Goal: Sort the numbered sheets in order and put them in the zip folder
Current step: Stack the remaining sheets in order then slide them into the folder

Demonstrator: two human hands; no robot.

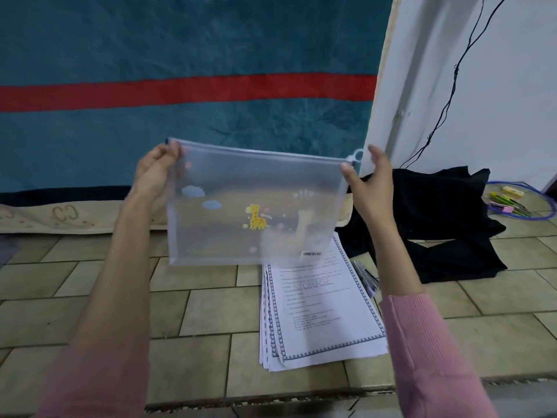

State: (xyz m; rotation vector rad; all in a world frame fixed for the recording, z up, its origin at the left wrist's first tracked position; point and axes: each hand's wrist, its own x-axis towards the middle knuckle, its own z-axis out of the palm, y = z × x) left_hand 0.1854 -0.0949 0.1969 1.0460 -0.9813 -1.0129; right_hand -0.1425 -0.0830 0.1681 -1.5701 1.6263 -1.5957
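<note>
Left hand (pixel 156 173) pinches zip folder (pixel 256 203) at its 10 o'clock corner; folder held upright in air above sheet stack (pixel 322 315) on floor (pixel 196 312). Right hand (pixel 370 179) pinches the 2 o'clock corner by the zipper pull (pixel 357 155).

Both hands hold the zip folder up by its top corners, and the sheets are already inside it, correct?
Not quite. In the head view the left hand and right hand do hold the zip folder up by its top corners, but the stack of sheets lies on the tiled floor below it, not inside.
</note>
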